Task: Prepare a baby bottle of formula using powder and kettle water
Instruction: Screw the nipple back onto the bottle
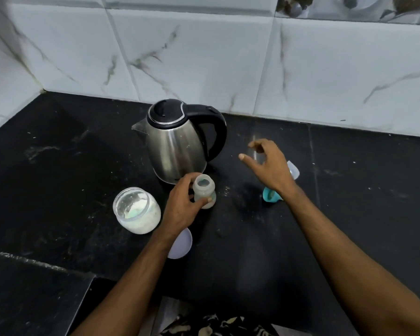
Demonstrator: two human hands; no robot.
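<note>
A small translucent baby bottle point(204, 189) stands uncapped on the black counter, just in front of the steel kettle point(177, 141). My left hand point(183, 204) grips the bottle from the left, thumb and fingers round its body. The kettle's lid is closed, its spout points left and its black handle faces right. My right hand point(268, 166) hovers empty to the right of the kettle handle, fingers loosely spread. An open glass jar of white powder point(137, 210) sits left of my left hand. The teal bottle ring with nipple point(272, 196) lies partly hidden under my right wrist.
A pale round jar lid point(181, 244) lies on the counter point(58, 190) under my left forearm. A clear cap point(293, 169) rests behind my right hand. White tiled wall rises behind the kettle. The counter edge steps down at the lower left. Powder specks dot the counter.
</note>
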